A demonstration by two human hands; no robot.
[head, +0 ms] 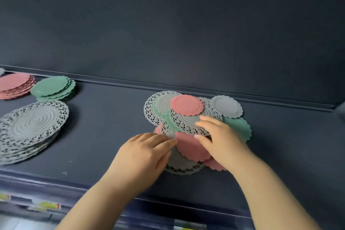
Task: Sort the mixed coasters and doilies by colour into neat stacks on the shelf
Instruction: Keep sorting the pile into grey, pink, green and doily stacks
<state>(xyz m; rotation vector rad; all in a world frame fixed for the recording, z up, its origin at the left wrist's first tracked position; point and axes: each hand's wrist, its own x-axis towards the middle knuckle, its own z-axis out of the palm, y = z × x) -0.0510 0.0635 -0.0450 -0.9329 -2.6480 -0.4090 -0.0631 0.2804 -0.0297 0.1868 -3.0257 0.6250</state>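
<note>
Dark shelf [104, 136]: mixed pile [188, 117] at centre; pink stack [15, 85], green stack [53, 87], grey doily stack [31, 129] at left.
Left hand [143, 153]: flat, holding nothing.
Right hand [218, 136]: pinching a pink coaster [190, 147].

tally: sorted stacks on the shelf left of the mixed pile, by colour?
Pink stack: 1
Green stack: 1
Grey lace doily stack: 1
Total: 3 sorted stacks. A grey sliver at the far left edge is cut off, so it is not counted. The mixed pile under both hands is still unsorted.
</note>
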